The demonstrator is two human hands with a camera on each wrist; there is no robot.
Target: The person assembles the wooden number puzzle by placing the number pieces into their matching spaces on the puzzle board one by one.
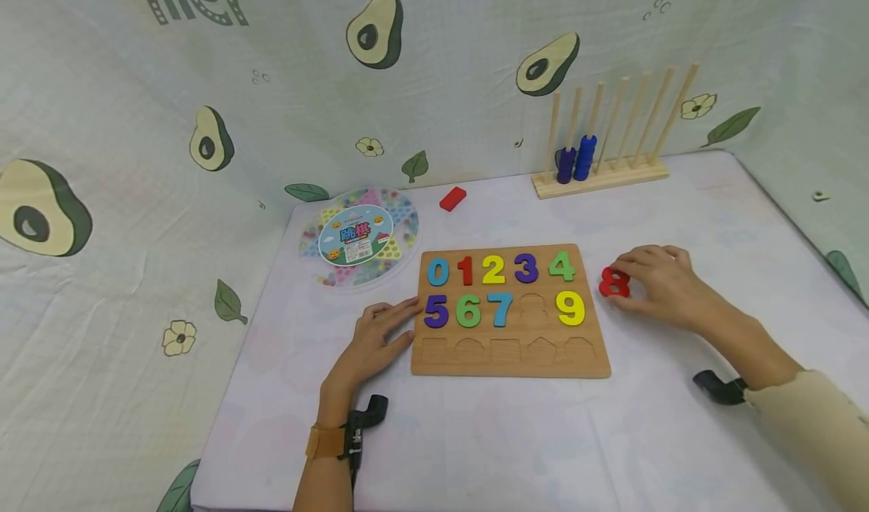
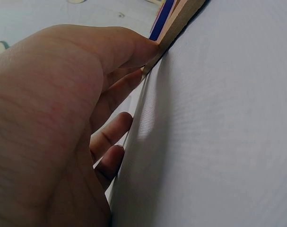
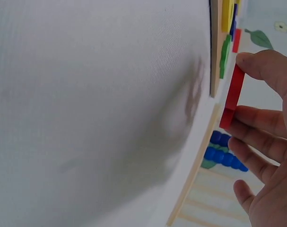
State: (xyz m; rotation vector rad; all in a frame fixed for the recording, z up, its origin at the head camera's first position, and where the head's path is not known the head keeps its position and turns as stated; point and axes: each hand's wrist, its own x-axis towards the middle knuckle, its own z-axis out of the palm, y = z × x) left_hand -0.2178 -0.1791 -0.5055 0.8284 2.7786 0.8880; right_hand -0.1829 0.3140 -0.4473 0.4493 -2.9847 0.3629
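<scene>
A wooden number board [image 1: 543, 361] lies on the table with coloured digits 0 to 7 and 9 set in it; the slot [image 1: 532, 307] between the blue 7 [image 1: 500, 308] and the yellow 9 [image 1: 570, 308] holds no digit. My right hand [image 1: 661, 286] pinches a red number 8 [image 1: 614, 282] between thumb and fingers, just right of the board. In the right wrist view the red 8 [image 3: 233, 94] is seen edge-on, held above the table. My left hand [image 1: 373, 346] rests at the board's left edge, thumb and fingertips touching it, fingers loosely extended [image 2: 117, 90].
A round, clear-lidded game box [image 1: 400, 222] sits at the back left. Near it lies a small red block [image 1: 452, 198]. At the back right stands a wooden peg rack [image 1: 604, 184] with blue beads [image 1: 584, 157] on two pegs. Avocado-print cloth [image 1: 448, 82] hangs behind the table.
</scene>
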